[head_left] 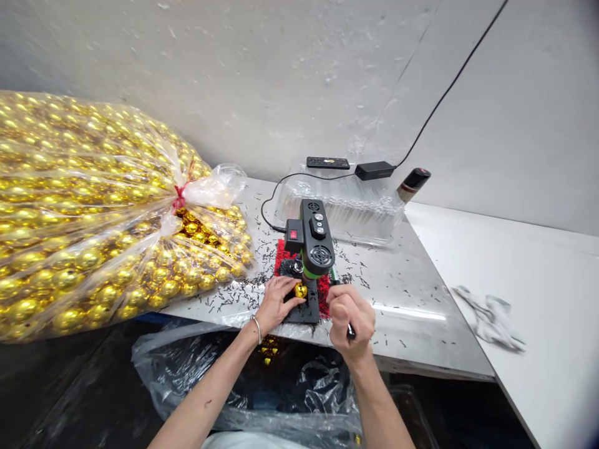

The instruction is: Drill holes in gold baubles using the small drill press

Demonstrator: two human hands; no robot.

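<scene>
My left hand [279, 302] has its thumb and fingers closed around a shiny gold ball [301, 290]. The ball sits low under the head of a small black bench press [318, 240], which has a red switch and round vents on top. My right hand [350, 317] is wrapped around the black-ended lever handle [350, 332] at the press's right side. Beneath the press lies a red mat [324, 293] strewn with short black scraps. The exact contact between press head and ball is hidden.
A big clear bag of gold balls [84, 218] lies at left, tied with red string. Behind the press are a clear plastic tray [346, 212], a power adapter [374, 170] and a dark can [413, 183]. White gloves [491, 318] rest at right. An open plastic bag [187, 362] hangs below the table edge.
</scene>
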